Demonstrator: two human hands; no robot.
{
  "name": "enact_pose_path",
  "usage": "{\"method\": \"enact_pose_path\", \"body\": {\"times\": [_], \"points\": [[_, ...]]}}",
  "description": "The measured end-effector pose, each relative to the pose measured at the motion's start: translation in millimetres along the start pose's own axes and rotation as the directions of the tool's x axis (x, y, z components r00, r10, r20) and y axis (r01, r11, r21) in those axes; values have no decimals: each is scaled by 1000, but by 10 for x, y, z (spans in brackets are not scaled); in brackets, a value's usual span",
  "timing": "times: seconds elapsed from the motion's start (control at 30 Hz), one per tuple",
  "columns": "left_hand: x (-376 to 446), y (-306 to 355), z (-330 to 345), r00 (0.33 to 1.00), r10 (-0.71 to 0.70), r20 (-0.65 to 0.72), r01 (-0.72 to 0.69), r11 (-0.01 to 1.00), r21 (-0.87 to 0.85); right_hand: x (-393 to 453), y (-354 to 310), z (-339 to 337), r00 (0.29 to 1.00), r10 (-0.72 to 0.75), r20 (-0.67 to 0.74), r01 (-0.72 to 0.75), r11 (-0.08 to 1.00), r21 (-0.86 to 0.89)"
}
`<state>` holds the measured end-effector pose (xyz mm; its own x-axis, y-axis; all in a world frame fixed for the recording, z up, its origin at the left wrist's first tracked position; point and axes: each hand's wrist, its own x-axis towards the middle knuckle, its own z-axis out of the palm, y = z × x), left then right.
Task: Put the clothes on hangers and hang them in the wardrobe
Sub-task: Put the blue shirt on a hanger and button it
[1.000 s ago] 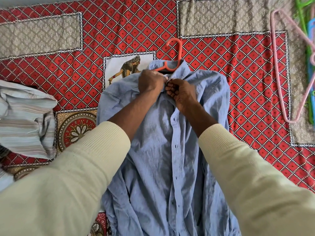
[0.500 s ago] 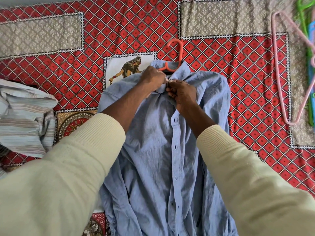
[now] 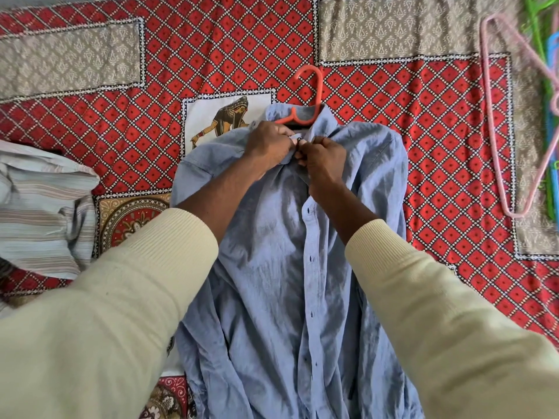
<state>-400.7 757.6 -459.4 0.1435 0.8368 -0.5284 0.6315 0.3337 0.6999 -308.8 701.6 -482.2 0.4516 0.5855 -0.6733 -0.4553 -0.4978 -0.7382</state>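
Your blue shirt lies face up on the red patterned bedspread, collar toward 12 o'clock and hem running off the frame at 6 o'clock. The orange hanger is inside it: only the hook and a short piece of the neck show, poking out of the collar at 12 o'clock. Your left hand has its grip curled tight on the left side of the collar opening, pinching the cloth. Your right hand is curled on the facing edge, fingertips pinching the placket right at the top button. The two hands nearly touch at the throat of the shirt; whether that button is through its hole you cannot tell, since the fingers cover it. Below your hands the placket looks closed, with dark buttons in a line toward 6 o'clock. At 9 o'clock a striped garment sits bunched on the bedspread, apart from the shirt. At 3 o'clock a pink hanger lies flat, with a green hanger and a blue hanger partly under it at the frame edge.
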Motion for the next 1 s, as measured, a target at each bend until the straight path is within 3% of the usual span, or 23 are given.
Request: {"method": "enact_pose_path", "body": {"times": [0.17, 0.6, 1.0], "points": [[-28, -44, 32, 998, -23, -53, 15, 989, -147, -9, -7, -60, 998, 37, 44, -40, 997, 71], [-49, 13, 62, 992, -70, -101, 63, 996, -70, 58, 53, -73, 994, 86, 73, -95, 987, 129], [23, 47, 14, 969, -202, -142, 172, 965, -197, 27, -91, -77, 980, 180, 86, -195, 956, 218]]}}
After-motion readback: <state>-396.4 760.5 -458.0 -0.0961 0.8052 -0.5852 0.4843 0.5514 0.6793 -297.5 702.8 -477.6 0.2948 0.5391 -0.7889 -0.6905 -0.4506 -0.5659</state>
